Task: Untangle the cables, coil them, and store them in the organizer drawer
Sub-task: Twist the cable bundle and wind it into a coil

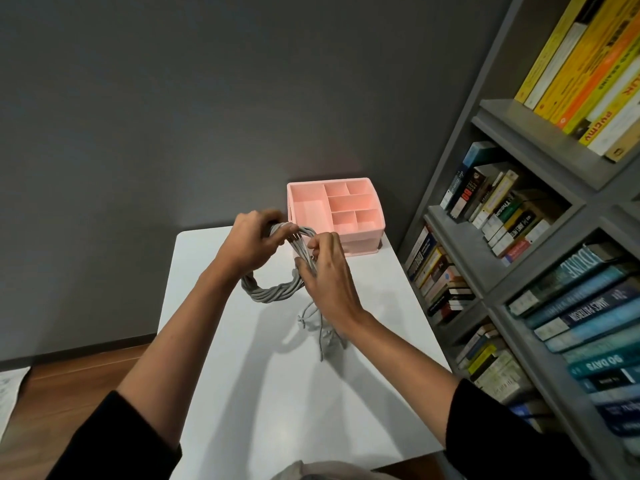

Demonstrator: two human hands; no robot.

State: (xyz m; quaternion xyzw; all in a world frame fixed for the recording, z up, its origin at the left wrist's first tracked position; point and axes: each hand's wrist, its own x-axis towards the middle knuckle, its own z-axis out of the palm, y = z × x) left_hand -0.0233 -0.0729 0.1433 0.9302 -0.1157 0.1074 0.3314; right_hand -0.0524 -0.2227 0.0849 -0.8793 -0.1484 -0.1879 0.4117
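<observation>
A bundle of grey cables is wound into a loop and held up above the white table. My left hand grips the top left of the loop. My right hand pinches the strands on the loop's right side. Several loose cable ends hang from under my right hand down to the table. The pink organizer stands at the table's far edge, its top compartments open and bare. Its drawer front is partly hidden behind my hands.
A grey bookshelf packed with books runs along the right side, close to the table. A dark grey wall is behind the table. Wooden floor shows at the left, with a white sheet at the far left edge.
</observation>
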